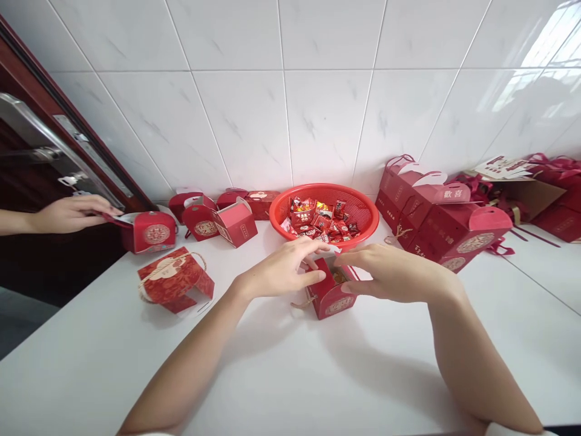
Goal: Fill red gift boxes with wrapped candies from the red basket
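Observation:
A small red gift box [333, 303] stands on the white table in front of me, its top partly open, with something inside that I cannot make out. At its left side is my left hand [285, 266], fingers apart, the thumb near the box's top edge. My right hand [393, 272] touches the box from the right, fingers spread over its rim. A twine cord lies by the box's left side. Just behind the hands sits a red plastic basket [370, 221] holding several wrapped candies [320, 224].
Another person's hand [75, 214] touches a red box [154, 232] at the far left. A patterned box [175, 278] lies tilted nearby. More red boxes [238, 223] stand along the tiled wall. Stacked boxes [438, 218] and an open carton [538, 194] are on the right.

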Demonstrator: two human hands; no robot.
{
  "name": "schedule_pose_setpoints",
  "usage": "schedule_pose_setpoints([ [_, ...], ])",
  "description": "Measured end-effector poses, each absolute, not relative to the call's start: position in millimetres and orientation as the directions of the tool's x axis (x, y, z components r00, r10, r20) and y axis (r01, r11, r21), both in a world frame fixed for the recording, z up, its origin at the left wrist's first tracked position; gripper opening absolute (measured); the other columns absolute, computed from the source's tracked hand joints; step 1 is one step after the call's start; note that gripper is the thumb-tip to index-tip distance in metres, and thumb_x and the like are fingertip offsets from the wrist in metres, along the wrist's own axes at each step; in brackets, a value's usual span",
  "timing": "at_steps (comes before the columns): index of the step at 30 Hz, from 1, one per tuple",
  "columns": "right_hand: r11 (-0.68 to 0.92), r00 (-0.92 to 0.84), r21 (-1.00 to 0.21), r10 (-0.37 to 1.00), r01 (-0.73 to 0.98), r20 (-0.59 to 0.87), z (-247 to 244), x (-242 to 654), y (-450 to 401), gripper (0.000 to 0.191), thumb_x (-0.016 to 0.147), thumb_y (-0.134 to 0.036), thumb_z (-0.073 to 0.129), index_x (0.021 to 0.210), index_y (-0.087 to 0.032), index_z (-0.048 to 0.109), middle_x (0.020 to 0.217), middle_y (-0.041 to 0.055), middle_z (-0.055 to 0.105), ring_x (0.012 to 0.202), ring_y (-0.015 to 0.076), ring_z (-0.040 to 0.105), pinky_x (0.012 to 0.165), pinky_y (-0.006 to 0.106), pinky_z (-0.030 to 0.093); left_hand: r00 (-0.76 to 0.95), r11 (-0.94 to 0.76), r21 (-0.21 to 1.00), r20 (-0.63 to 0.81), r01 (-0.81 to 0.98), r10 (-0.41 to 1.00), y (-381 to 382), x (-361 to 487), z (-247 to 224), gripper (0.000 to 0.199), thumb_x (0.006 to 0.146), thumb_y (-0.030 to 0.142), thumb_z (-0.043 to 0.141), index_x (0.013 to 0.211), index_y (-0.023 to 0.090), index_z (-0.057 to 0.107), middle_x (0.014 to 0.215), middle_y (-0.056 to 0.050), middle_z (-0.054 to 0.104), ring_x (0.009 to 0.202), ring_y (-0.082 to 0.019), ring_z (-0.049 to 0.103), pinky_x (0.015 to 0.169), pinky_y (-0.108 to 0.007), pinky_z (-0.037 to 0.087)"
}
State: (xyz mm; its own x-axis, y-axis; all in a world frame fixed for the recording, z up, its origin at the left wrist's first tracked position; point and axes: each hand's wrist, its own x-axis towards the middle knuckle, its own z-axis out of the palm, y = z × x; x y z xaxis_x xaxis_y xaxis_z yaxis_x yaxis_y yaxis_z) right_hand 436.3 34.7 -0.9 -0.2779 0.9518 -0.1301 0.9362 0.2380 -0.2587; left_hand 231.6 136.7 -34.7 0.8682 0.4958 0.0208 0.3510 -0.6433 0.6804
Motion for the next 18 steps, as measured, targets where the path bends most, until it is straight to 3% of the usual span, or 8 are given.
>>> schedule_pose_setpoints([
  [5, 0.216, -0.319, -0.33, 0.9, 0.919, -0.299, -6.3, 436.6, 44.5, 0.009, 0.09, -0.027, 0.062, 0.084, -0.02, 0.061, 0.071, 0.0002, 0.059, 0.063, 0.0144, 0.052, 0.052, 0.026, 0.029, 0.91, -0.675, 0.671, 0.004, 0.305, 0.415, 137.8, 234.7, -37.8, 0.045, 0.086, 0.029, 0.062, 0.131, 0.028, 0.061, 0.127, -0.005, 0.066, 0.112, -0.024, 0.065, 0.098, -0.037, 0.053],
  [9, 0.231, -0.325, -0.326, 0.905, 0.917, -0.273, -10.5, 438.6, 49.6, 0.007, 0.09, -0.023, 0.061, 0.084, -0.02, 0.062, 0.07, 0.0001, 0.057, 0.062, 0.0141, 0.049, 0.051, 0.026, 0.028, 0.823, -0.686, 0.585, 0.056, 0.432, 0.566, 139.6, 235.9, -39.1, 0.044, 0.083, 0.035, 0.067, 0.126, 0.026, 0.062, 0.122, -0.007, 0.064, 0.103, -0.025, 0.065, 0.091, -0.039, 0.055],
  [13, 0.205, -0.317, -0.355, 0.902, 0.912, -0.293, -12.3, 440.9, 54.5, 0.008, 0.091, -0.021, 0.057, 0.089, -0.02, 0.064, 0.077, 0.0018, 0.062, 0.067, 0.0144, 0.055, 0.055, 0.025, 0.031, 0.756, -0.69, 0.467, 0.068, 0.553, 0.651, 138.7, 237.7, -40.0, 0.054, 0.081, 0.046, 0.07, 0.13, 0.026, 0.06, 0.127, -0.01, 0.056, 0.11, -0.031, 0.061, 0.089, -0.042, 0.053],
  [16, 0.189, -0.262, -0.286, 0.933, 0.939, -0.246, -14.7, 440.9, 58.2, 0.009, 0.09, -0.024, 0.058, 0.084, -0.02, 0.063, 0.076, 0.0022, 0.063, 0.067, 0.0153, 0.056, 0.055, 0.026, 0.03, 0.821, -0.719, 0.497, 0.022, 0.486, 0.57, 136.6, 239.5, -40.2, 0.037, 0.093, 0.053, 0.054, 0.109, 0.024, 0.071, 0.113, -0.008, 0.06, 0.102, -0.027, 0.062, 0.088, -0.04, 0.05],
  [18, 0.127, -0.169, -0.197, 0.961, 0.972, -0.217, -17.1, 440.3, 60.1, 0.015, 0.089, -0.031, 0.062, 0.08, -0.02, 0.06, 0.077, 0.0034, 0.063, 0.067, 0.0169, 0.056, 0.054, 0.027, 0.03, 0.851, -0.726, 0.531, 0.018, 0.437, 0.525, 134.7, 241.1, -40.8, 0.047, 0.1, 0.053, 0.038, 0.095, 0.023, 0.074, 0.11, -0.007, 0.06, 0.098, -0.024, 0.062, 0.088, -0.039, 0.049],
])
